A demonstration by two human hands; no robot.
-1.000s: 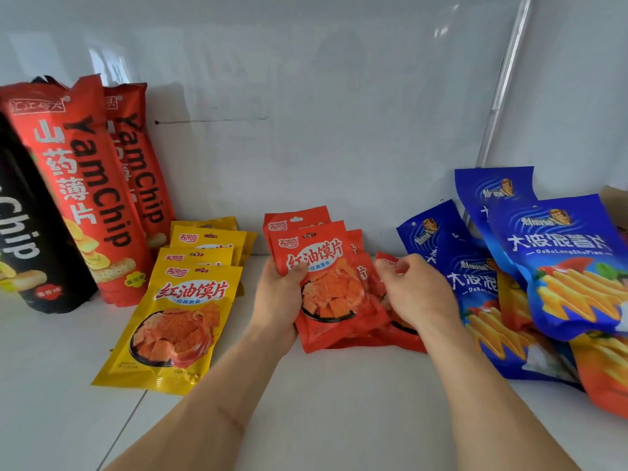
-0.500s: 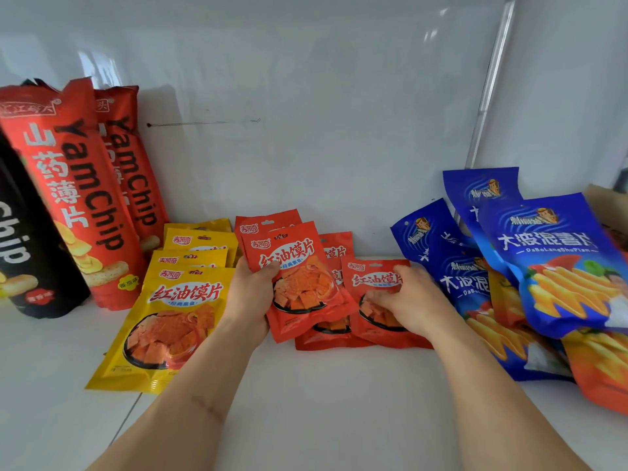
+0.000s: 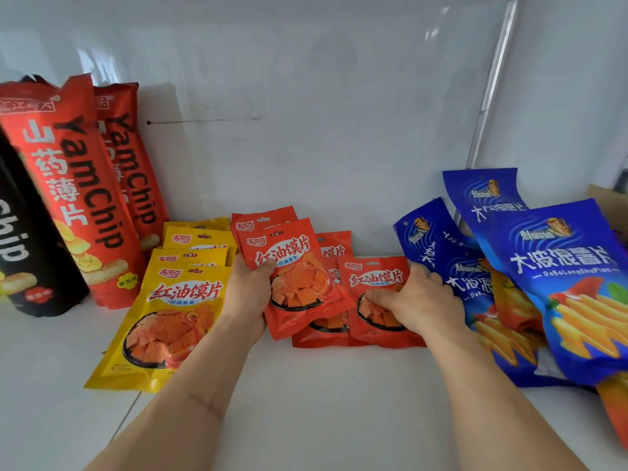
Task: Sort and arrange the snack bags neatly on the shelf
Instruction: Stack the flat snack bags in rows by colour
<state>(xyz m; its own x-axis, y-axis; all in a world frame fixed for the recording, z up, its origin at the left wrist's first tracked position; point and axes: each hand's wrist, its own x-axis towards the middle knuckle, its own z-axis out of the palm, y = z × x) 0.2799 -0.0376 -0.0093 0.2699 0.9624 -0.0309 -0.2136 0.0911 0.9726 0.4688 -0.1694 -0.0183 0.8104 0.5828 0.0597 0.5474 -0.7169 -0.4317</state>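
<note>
Mid-sort on a white shelf (image 3: 306, 402): left hand (image 3: 248, 294) gripping the upper left edge of a red snack pouch (image 3: 299, 287), thumb on its front near the top and fingers curled behind, lifting it tilted off a loose pile of matching red pouches (image 3: 326, 331) at the shelf's centre. Right hand (image 3: 418, 300) pressing down on a second red pouch (image 3: 377, 283) lying just beside, fingertips (image 3: 373, 295) curled and close together on the printed window, thumb at the right edge. To the left, 4 yellow pouches (image 3: 176, 307) in an overlapping row; behind them 2 tall red YamChip bags (image 3: 71, 198) and a black chip bag (image 3: 30, 246) standing against the back wall. To the right, blue wavy-chip bags (image 3: 571, 283) heaped and leaning, the nearest touching the right wrist. Likely hazards: slick foil slipping from a 1-edge grip; lower red pouches dragged askew as the top one moves; the leaning blue heap sliding onto the red pile if nudged by the right forearm; the tilted pouch bumping the yellow row out of line.
</note>
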